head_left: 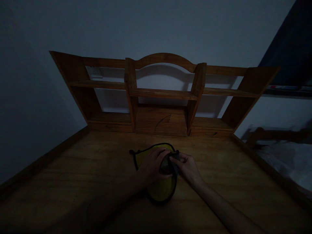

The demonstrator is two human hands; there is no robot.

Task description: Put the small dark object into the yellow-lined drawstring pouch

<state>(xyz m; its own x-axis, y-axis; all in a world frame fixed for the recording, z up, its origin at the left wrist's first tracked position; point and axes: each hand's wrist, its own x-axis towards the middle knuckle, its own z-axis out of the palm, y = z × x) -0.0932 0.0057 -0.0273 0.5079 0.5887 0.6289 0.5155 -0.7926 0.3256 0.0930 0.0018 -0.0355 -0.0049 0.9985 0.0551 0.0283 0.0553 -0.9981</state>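
A yellow, flat-looking piece with black edging (162, 191) lies on the wooden desk, with a small black loop at its upper left corner. On top of it my left hand (154, 164) is curled round a dark, rounded, slightly shiny object (165, 165), whose kind the dim light hides. Opposite, my right hand (187, 165) pinches a dark grey strip or flap (175, 160) between thumb and fingers, against the right side of the rounded object. Whether the strip belongs to the yellow piece or to the object, I cannot tell.
The wooden desk top (97, 169) surrounds the hands. Along its back stands a wooden shelf unit (164, 94) with small drawers below. A white wall is behind it, with a wall socket (96, 72) at left. Pale bedding (287, 164) lies beyond the desk's right edge.
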